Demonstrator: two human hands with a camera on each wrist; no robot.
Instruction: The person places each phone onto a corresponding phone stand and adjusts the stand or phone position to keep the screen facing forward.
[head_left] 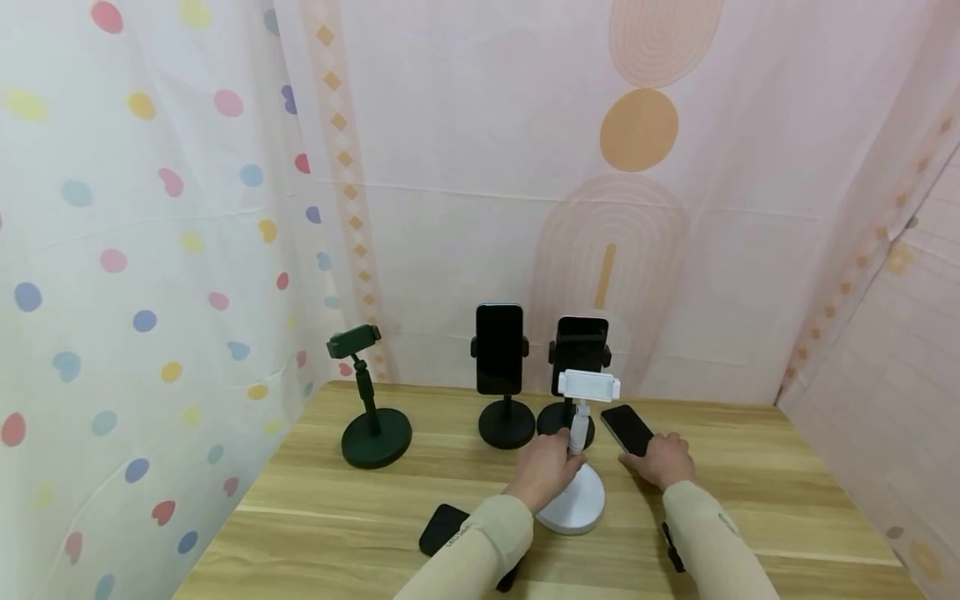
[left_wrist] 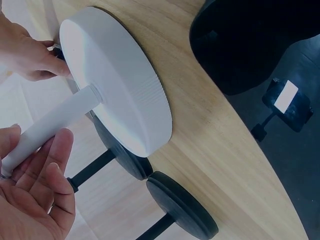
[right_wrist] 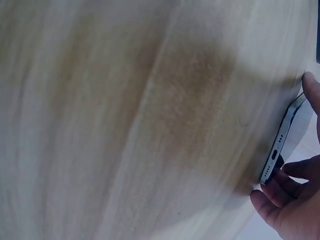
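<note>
A white phone stand (head_left: 574,506) with a round base stands on the wooden table, its empty clamp (head_left: 589,385) at the top. My left hand (head_left: 546,468) holds its stem (left_wrist: 60,119), the fingers curled around it. To the right of the stand lies a phone (head_left: 627,427) with a dark screen. My right hand (head_left: 666,460) grips the near end of that phone, thumb on one side edge and fingers on the other. The right wrist view shows the phone's bottom edge (right_wrist: 272,157) with its charging port; whether it is lifted at all I cannot tell.
Two black stands (head_left: 507,424) at the back hold upright phones (head_left: 499,350). A dark green stand (head_left: 377,438) with an empty holder stands at the left. Another dark phone (head_left: 442,528) lies near the front, partly covered by my left sleeve. Patterned curtains (head_left: 450,250) enclose the table.
</note>
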